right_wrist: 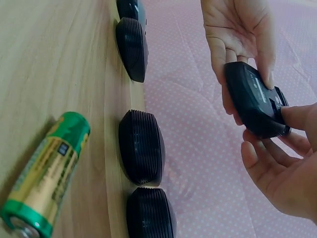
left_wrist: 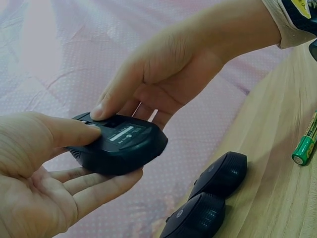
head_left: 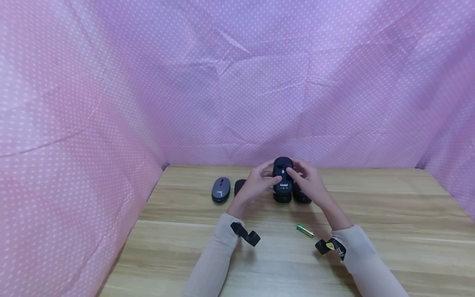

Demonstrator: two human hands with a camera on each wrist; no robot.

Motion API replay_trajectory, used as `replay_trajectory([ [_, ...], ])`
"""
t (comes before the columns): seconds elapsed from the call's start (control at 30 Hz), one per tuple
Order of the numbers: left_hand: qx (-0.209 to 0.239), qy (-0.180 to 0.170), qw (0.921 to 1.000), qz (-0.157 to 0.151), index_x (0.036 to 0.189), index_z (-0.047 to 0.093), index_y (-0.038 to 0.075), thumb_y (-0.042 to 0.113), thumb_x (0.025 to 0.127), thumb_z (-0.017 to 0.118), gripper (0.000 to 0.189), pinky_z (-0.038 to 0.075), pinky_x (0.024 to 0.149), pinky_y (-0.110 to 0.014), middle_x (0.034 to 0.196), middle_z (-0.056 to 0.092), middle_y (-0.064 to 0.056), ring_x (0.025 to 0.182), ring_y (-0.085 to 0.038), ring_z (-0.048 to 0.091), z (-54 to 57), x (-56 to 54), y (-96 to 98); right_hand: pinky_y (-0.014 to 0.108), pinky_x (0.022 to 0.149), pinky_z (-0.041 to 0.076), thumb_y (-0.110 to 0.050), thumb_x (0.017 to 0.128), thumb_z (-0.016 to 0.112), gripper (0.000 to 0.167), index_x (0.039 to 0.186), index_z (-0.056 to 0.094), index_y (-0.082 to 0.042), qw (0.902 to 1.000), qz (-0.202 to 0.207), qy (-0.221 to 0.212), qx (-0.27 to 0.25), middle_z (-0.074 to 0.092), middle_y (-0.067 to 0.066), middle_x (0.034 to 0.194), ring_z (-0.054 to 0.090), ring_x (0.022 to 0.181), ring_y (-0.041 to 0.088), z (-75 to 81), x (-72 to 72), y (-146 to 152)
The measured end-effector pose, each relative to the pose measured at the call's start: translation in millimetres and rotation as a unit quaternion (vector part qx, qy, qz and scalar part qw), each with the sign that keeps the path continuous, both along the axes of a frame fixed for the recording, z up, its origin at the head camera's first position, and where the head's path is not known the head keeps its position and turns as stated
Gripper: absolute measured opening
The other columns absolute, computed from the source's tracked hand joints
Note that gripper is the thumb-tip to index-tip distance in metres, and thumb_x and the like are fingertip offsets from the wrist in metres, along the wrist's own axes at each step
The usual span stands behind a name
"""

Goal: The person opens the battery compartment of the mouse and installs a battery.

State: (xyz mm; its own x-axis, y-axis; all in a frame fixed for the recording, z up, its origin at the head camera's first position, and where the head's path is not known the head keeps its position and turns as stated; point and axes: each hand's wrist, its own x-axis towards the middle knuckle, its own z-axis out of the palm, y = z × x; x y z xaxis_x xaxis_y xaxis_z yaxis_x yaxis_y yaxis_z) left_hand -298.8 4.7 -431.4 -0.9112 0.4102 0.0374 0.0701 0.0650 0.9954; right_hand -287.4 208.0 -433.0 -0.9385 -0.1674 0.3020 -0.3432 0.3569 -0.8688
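Note:
Both hands hold a black computer mouse (head_left: pixel 283 181) above the table, its labelled underside turned up. My left hand (head_left: pixel 256 184) grips one side, thumb on the underside and fingers beneath in the left wrist view. From the other side my right hand (head_left: pixel 311 182) pinches it, thumb (left_wrist: pixel 101 110) pressing beside a dark recess in the underside. Whether anything lies in that recess is hidden by the thumbs. A green and gold battery (head_left: pixel 305 231) lies on the table nearer the person, apart from both hands.
On the wooden table (head_left: pixel 178 231), a grey-topped mouse (head_left: pixel 221 190) lies at left. A black mouse (head_left: pixel 239 185) is partly behind the left hand. Two more black mice stand side by side: one (head_left: pixel 282 198) below the held mouse, another (head_left: pixel 302 195) beside it. Pink dotted cloth (head_left: pixel 259 103) hangs around.

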Motion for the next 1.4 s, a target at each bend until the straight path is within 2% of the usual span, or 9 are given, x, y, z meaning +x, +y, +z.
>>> replay_trajectory([
  [0.17,-0.022,0.003,0.9997,-0.001,0.149,0.052,0.025,0.011,0.098,0.068,0.056,0.062,0.089,-0.047,0.134,0.064,-0.017,0.117,-0.026,0.065,0.6,0.1,-0.4,0.011,0.084,0.052,-0.021,0.102,0.065,0.039,0.135,0.062,-0.002,0.9996,-0.023,-0.001,-0.019,0.067,0.020,0.128,0.061,0.100,0.002,0.2,0.5,2],
  [0.3,-0.039,0.004,0.9992,-0.002,0.149,0.052,0.027,0.013,0.098,0.069,0.056,0.061,0.091,-0.046,0.133,0.064,-0.017,0.117,-0.027,0.066,1.7,0.8,-1.7,0.012,0.083,0.054,-0.021,0.100,0.067,0.037,0.130,0.064,0.000,0.9989,-0.031,0.002,-0.034,0.069,0.018,0.120,0.063,0.097,0.001,1.8,0.3,4],
  [0.53,-0.055,0.014,0.9983,-0.015,0.149,0.053,0.029,0.014,0.099,0.068,0.054,0.062,0.087,-0.039,0.142,0.059,-0.012,0.125,-0.027,0.062,2.3,0.9,-4.0,0.014,0.080,0.057,-0.021,0.098,0.070,0.034,0.122,0.067,0.003,0.9974,-0.044,0.003,-0.057,0.069,-0.005,0.102,0.064,0.093,0.001,6.5,1.6,6],
  [0.67,-0.050,0.024,0.9980,-0.029,0.150,0.052,0.030,0.013,0.100,0.066,0.055,0.063,0.086,-0.040,0.152,0.052,-0.006,0.127,-0.027,0.061,1.5,0.8,-5.2,0.013,0.080,0.055,-0.022,0.097,0.071,0.035,0.119,0.067,0.004,0.9968,-0.053,-0.005,-0.060,0.068,-0.013,0.096,0.063,0.091,-0.001,9.9,4.0,8],
  [0.8,-0.047,0.033,0.9977,-0.037,0.152,0.050,0.029,0.012,0.100,0.065,0.056,0.063,0.085,-0.041,0.155,0.049,-0.003,0.128,-0.027,0.060,1.0,0.1,-6.6,0.017,0.078,0.058,-0.017,0.097,0.071,0.030,0.115,0.066,0.006,0.9947,-0.040,-0.012,-0.094,0.068,-0.015,0.090,0.065,0.087,0.000,13.4,4.3,10],
  [0.93,-0.048,0.033,0.9978,-0.032,0.150,0.052,0.030,0.013,0.100,0.066,0.055,0.063,0.084,-0.040,0.152,0.052,-0.007,0.126,-0.028,0.061,0.5,-2.4,-8.4,0.021,0.074,0.060,-0.009,0.097,0.070,0.020,0.112,0.066,0.003,0.9897,-0.007,-0.007,-0.143,0.070,-0.010,0.089,0.067,0.081,0.004,16.6,4.0,15],
  [1.03,-0.037,0.029,0.9987,-0.020,0.148,0.054,0.033,0.010,0.100,0.065,0.054,0.063,0.082,-0.039,0.149,0.055,-0.011,0.126,-0.031,0.062,0.5,-4.5,-11.3,0.022,0.072,0.061,-0.005,0.097,0.069,0.017,0.110,0.066,0.004,0.9880,0.010,0.004,-0.154,0.072,-0.007,0.088,0.068,0.079,0.005,17.9,4.6,20],
  [1.23,0.009,0.006,0.9999,0.008,0.147,0.055,0.031,0.003,0.099,0.064,0.057,0.064,0.079,-0.039,0.141,0.060,-0.017,0.122,-0.034,0.064,2.7,-8.2,-19.0,0.023,0.072,0.061,-0.001,0.096,0.068,0.026,0.114,0.062,0.016,0.9955,0.022,-0.012,-0.092,0.073,-0.006,0.088,0.070,0.078,0.007,13.0,8.2,32],
  [1.4,0.020,0.010,0.9997,0.009,0.148,0.055,0.029,0.004,0.099,0.064,0.056,0.064,0.081,-0.040,0.140,0.060,-0.019,0.119,-0.031,0.066,5.9,-9.6,-23.1,0.026,0.072,0.062,-0.003,0.094,0.072,0.030,0.120,0.065,0.011,0.9989,0.028,-0.037,0.003,0.074,0.014,0.094,0.069,0.077,0.005,7.7,11.9,40],
])
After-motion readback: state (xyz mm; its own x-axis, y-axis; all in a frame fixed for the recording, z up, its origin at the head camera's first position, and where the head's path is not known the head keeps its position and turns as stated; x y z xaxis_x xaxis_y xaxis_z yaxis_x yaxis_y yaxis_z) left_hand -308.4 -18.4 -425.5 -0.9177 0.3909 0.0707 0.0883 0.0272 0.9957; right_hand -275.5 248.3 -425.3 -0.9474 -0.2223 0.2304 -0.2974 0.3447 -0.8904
